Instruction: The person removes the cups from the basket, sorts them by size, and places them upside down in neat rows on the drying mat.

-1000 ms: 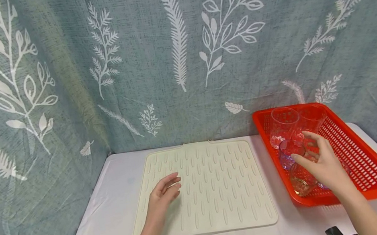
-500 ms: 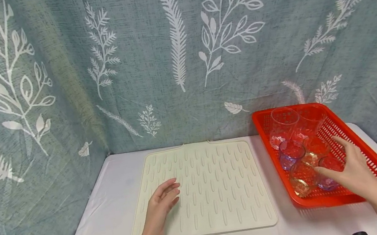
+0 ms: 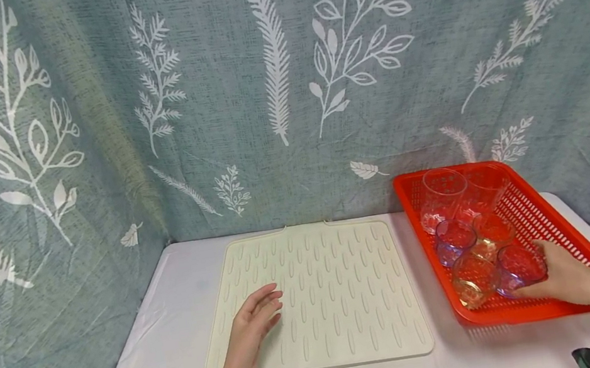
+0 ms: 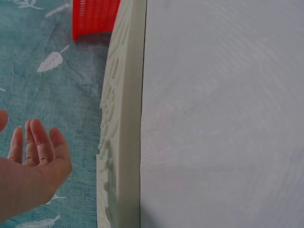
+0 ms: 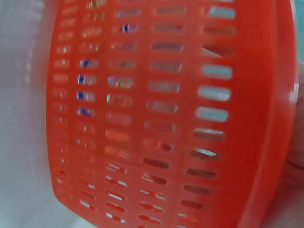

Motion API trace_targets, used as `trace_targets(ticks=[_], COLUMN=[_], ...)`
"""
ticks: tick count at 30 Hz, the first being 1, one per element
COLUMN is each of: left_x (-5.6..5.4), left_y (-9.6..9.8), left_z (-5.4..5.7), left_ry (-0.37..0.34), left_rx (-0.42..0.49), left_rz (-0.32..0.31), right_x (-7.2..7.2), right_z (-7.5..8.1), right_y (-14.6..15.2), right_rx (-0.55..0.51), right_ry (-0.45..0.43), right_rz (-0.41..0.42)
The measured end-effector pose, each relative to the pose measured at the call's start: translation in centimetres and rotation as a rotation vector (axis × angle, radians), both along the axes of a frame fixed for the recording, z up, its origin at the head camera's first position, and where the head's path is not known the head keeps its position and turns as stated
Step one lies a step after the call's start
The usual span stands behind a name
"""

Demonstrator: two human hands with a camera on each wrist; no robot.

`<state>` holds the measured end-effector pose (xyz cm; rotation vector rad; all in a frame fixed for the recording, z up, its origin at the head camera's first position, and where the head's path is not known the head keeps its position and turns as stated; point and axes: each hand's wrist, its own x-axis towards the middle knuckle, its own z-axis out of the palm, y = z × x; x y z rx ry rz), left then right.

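Note:
My right hand (image 3: 569, 276) is down inside the red basket (image 3: 578, 237), at the front-right glass, a clear tumbler with a purple tint (image 3: 519, 265). Its thumb lies across the front of this tumbler and the fingers curl round its right side. In the right wrist view the slotted basket wall (image 5: 142, 114) hides most of the grasp. A yellowish glass (image 3: 475, 281) stands just left of it; another yellowish one (image 3: 492, 234) and a purple-blue one (image 3: 455, 239) stand behind. My left hand (image 3: 255, 320) hovers above the cream ridged mat (image 3: 345, 291), fingers loosely bent, holding nothing.
Two taller clear glasses (image 3: 445, 193) stand at the back of the basket. A white cloth (image 3: 170, 342) covers the table. A patterned green curtain (image 3: 235, 91) hangs behind and at the sides. A dark object (image 3: 587, 358) shows at the bottom edge near my right forearm.
My right hand has moved right from above the middle glasses, then down round the front-right purple glass. The left hand has sunk very slightly; the glasses stay in place.

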<state>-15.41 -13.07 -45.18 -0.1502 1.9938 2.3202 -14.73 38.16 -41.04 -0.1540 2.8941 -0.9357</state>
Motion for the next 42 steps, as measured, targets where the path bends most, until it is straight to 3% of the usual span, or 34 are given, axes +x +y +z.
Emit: trace_targets(ticks=[6, 11, 42], left_x=[0.0, 0.0, 0.4], left_y=[0.1, 0.1, 0.5], left_z=[-0.1, -0.2, -0.6], left_ry=[0.006, 0.003, -0.029], left_rx=[-0.002, -0.010, -0.007], left_rz=[-0.001, 0.006, 0.000], right_x=[-0.6, -1.1, -1.0], right_z=[0.2, -0.3, -1.0], right_y=[1.3, 1.9, 1.6], right_rx=[-0.028, -0.059, -0.136], right_ry=[-0.246, -0.330, -0.168], right_rz=[-0.005, -0.014, -0.064])
